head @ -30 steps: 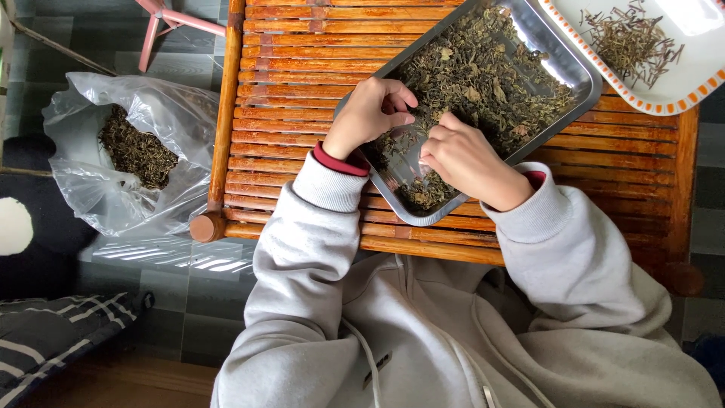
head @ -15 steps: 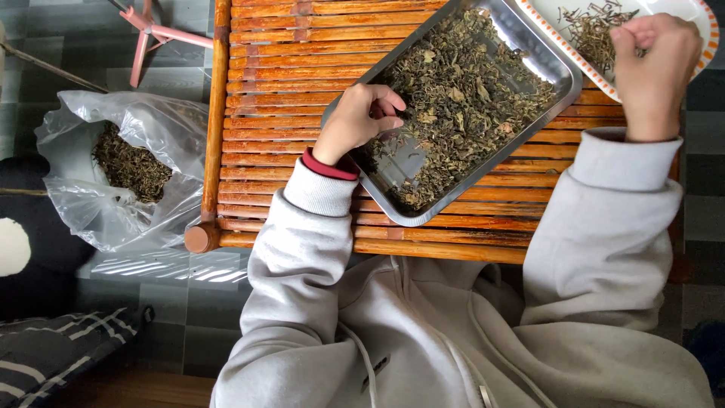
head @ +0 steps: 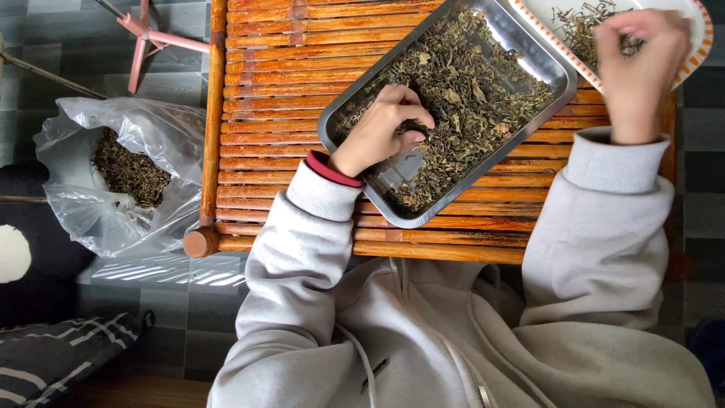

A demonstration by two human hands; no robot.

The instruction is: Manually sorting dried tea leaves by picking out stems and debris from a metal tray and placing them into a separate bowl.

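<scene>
A rectangular metal tray [head: 343, 113] full of dried dark leaves [head: 468, 91] lies slanted on a slatted wooden table [head: 279, 68]. My left hand [head: 381, 132] rests in the tray, fingers curled into the leaves at its near end. My right hand [head: 638, 64] hovers over a white plate with an orange rim [head: 698, 45] at the far right, fingertips pinched together above a small heap of thin stems [head: 578, 23]. Whether it still holds stems is hidden.
A clear plastic bag [head: 106, 219] holding more dried leaves [head: 128, 170] sits on the tiled floor left of the table. A pink stool leg [head: 155, 30] stands behind it. A dark striped cushion [head: 53, 355] lies at lower left.
My right hand left the tray and moved up and right to the plate of stems. My left hand stayed in the tray, fingers shifting slightly among the leaves.
</scene>
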